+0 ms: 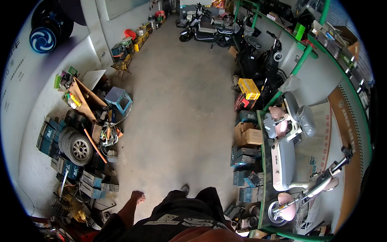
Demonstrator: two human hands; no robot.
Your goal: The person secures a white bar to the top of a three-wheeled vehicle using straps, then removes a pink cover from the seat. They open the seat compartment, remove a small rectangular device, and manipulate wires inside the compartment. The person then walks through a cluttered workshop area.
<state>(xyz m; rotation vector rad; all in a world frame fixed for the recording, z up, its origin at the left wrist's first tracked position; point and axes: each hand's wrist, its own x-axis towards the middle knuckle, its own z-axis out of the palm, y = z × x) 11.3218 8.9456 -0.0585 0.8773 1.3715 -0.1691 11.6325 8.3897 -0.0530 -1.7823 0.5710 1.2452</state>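
My left hand hangs low beside my body, over the bare floor. Its fingers look curled in, and nothing shows in them. Nearest to it, on the left, lie blue-and-grey batteries in a heap. I cannot see my right hand; only some skin, blurred and close, shows at the lower edge. One shoe pokes out ahead of my dark clothes.
Along the left wall are a wheel with a tyre, a blue stool and a leaning wooden board. Cartons and batteries line the right. A pale pink scooter stands behind them; a dark scooter is far ahead.
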